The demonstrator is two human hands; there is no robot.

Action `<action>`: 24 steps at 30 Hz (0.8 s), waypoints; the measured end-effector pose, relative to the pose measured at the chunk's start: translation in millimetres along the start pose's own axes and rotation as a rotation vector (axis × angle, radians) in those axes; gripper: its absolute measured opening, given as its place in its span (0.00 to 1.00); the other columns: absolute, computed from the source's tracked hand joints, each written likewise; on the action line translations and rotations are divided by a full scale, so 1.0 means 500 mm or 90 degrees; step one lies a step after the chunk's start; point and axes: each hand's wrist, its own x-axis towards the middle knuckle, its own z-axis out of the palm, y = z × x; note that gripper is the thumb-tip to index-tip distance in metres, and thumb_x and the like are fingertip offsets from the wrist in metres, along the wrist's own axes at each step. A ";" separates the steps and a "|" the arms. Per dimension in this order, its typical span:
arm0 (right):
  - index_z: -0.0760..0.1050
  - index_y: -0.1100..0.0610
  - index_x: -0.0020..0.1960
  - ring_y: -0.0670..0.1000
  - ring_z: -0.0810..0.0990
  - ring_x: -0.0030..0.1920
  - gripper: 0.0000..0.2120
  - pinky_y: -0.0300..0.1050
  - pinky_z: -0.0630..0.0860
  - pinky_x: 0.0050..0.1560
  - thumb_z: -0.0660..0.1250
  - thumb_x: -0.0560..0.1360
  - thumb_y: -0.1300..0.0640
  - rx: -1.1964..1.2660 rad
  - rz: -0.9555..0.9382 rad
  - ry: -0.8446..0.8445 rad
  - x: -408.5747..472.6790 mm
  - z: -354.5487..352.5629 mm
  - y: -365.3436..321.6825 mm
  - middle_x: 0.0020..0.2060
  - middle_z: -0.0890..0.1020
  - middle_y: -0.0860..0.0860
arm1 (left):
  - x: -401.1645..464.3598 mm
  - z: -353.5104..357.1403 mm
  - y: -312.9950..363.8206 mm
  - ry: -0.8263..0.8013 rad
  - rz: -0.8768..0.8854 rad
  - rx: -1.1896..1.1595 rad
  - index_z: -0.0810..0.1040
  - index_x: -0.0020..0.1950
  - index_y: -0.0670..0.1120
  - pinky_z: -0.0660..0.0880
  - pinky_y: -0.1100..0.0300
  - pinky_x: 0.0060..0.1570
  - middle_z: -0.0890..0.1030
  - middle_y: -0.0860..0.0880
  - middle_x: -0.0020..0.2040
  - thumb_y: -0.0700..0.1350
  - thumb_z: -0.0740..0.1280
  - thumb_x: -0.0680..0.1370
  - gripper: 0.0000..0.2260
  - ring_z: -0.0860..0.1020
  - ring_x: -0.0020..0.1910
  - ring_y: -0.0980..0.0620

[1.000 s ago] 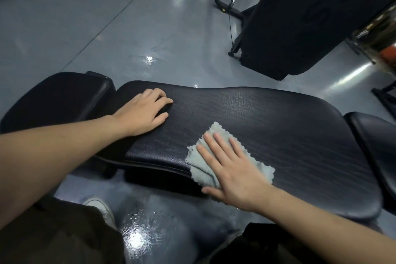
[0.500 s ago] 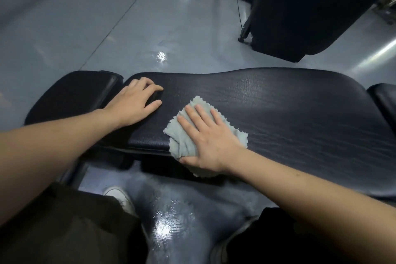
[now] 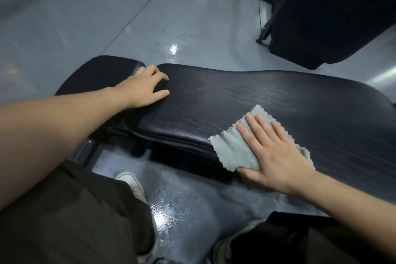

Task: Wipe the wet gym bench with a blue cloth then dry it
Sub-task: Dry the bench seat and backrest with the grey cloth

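Right hand [image 3: 276,156] flat, fingers straight and together, pressing the cloth [image 3: 233,152] onto the bench [image 3: 246,100] near its front edge, at about 4 o'clock in frame; part of the cloth hangs over that edge. Left hand [image 3: 143,88] rests on the bench's left end at about 10 o'clock, fingers loosely bent over the gap beside a second pad [image 3: 100,73], holding nothing. Bench surface shows faint wet sheen at centre; shiny grey floor [image 3: 107,10] around, dark trousers [image 3: 70,216] and a white shoe [image 3: 130,180] at 7 o'clock, black equipment [image 3: 334,13] at 1 o'clock.
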 end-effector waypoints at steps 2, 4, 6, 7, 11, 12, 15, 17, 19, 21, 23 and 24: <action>0.48 0.54 0.82 0.59 0.47 0.81 0.48 0.65 0.54 0.77 0.52 0.72 0.26 -0.003 -0.005 -0.020 0.026 -0.003 -0.013 0.81 0.50 0.58 | 0.004 -0.001 -0.001 -0.003 0.004 -0.004 0.67 0.71 0.54 0.71 0.44 0.63 0.65 0.51 0.66 0.62 0.60 0.79 0.23 0.64 0.67 0.47; 0.46 0.54 0.82 0.59 0.44 0.81 0.49 0.64 0.50 0.77 0.50 0.72 0.25 0.008 -0.019 -0.038 0.065 -0.005 -0.026 0.81 0.47 0.58 | 0.008 -0.001 -0.001 0.002 0.009 -0.005 0.68 0.70 0.54 0.71 0.42 0.62 0.66 0.51 0.65 0.63 0.60 0.79 0.22 0.65 0.66 0.47; 0.43 0.53 0.82 0.58 0.40 0.80 0.49 0.63 0.45 0.78 0.49 0.72 0.24 0.027 -0.044 -0.048 0.112 -0.008 -0.039 0.81 0.44 0.57 | 0.011 0.000 -0.002 0.010 0.007 -0.006 0.68 0.69 0.54 0.71 0.42 0.62 0.66 0.51 0.64 0.62 0.60 0.79 0.22 0.65 0.65 0.47; 0.43 0.52 0.82 0.57 0.38 0.80 0.50 0.63 0.44 0.78 0.48 0.72 0.23 0.035 -0.057 -0.050 0.134 -0.010 -0.045 0.81 0.42 0.57 | 0.013 0.001 -0.002 0.014 0.006 -0.008 0.68 0.69 0.54 0.70 0.43 0.62 0.66 0.51 0.64 0.62 0.60 0.79 0.22 0.65 0.64 0.47; 0.43 0.50 0.82 0.56 0.37 0.80 0.51 0.60 0.40 0.78 0.42 0.69 0.19 0.055 -0.102 -0.055 0.207 -0.013 -0.048 0.81 0.41 0.55 | 0.018 0.010 -0.004 0.027 0.003 -0.025 0.68 0.68 0.55 0.67 0.42 0.65 0.66 0.51 0.63 0.62 0.61 0.79 0.21 0.64 0.64 0.48; 0.43 0.49 0.82 0.56 0.38 0.80 0.52 0.60 0.40 0.78 0.40 0.68 0.19 0.062 -0.113 -0.051 0.225 -0.013 -0.045 0.81 0.42 0.55 | 0.018 0.012 -0.005 0.029 0.001 -0.030 0.68 0.68 0.55 0.67 0.42 0.65 0.66 0.51 0.63 0.62 0.61 0.79 0.21 0.64 0.64 0.48; 0.42 0.46 0.82 0.54 0.39 0.80 0.52 0.60 0.41 0.79 0.36 0.66 0.18 0.080 -0.119 -0.057 0.296 -0.012 -0.028 0.81 0.42 0.52 | 0.020 0.014 -0.008 0.032 -0.005 -0.052 0.68 0.67 0.56 0.65 0.43 0.65 0.65 0.53 0.62 0.63 0.61 0.78 0.21 0.63 0.65 0.49; 0.41 0.45 0.81 0.53 0.38 0.80 0.52 0.59 0.42 0.79 0.36 0.65 0.17 0.086 -0.105 -0.058 0.352 -0.011 -0.016 0.81 0.42 0.52 | 0.022 0.015 -0.009 0.034 -0.006 -0.062 0.68 0.67 0.56 0.65 0.45 0.65 0.65 0.54 0.62 0.63 0.62 0.77 0.21 0.63 0.65 0.50; 0.42 0.44 0.81 0.52 0.39 0.80 0.54 0.58 0.42 0.79 0.34 0.63 0.16 0.086 -0.091 -0.060 0.403 -0.012 -0.004 0.81 0.42 0.51 | 0.024 0.014 -0.009 0.038 -0.007 -0.070 0.68 0.67 0.57 0.65 0.46 0.65 0.65 0.54 0.61 0.63 0.62 0.77 0.21 0.63 0.65 0.51; 0.43 0.44 0.81 0.53 0.43 0.81 0.56 0.57 0.45 0.79 0.34 0.61 0.15 0.082 -0.075 -0.061 0.447 -0.015 0.007 0.82 0.45 0.51 | 0.028 0.013 -0.011 0.042 -0.008 -0.079 0.69 0.66 0.57 0.65 0.46 0.65 0.64 0.55 0.60 0.63 0.63 0.77 0.21 0.63 0.64 0.52; 0.45 0.44 0.81 0.54 0.51 0.80 0.57 0.56 0.52 0.77 0.34 0.60 0.15 0.087 -0.052 -0.059 0.486 -0.016 0.014 0.81 0.52 0.52 | 0.033 0.012 -0.015 0.037 -0.011 -0.094 0.69 0.65 0.58 0.65 0.46 0.65 0.64 0.56 0.59 0.63 0.64 0.76 0.20 0.63 0.63 0.53; 0.46 0.44 0.81 0.55 0.57 0.78 0.57 0.55 0.56 0.75 0.34 0.60 0.14 0.093 -0.042 -0.061 0.504 -0.016 0.016 0.79 0.57 0.52 | 0.035 0.011 -0.016 0.034 -0.013 -0.103 0.69 0.64 0.58 0.65 0.47 0.65 0.64 0.57 0.59 0.63 0.65 0.75 0.20 0.63 0.63 0.54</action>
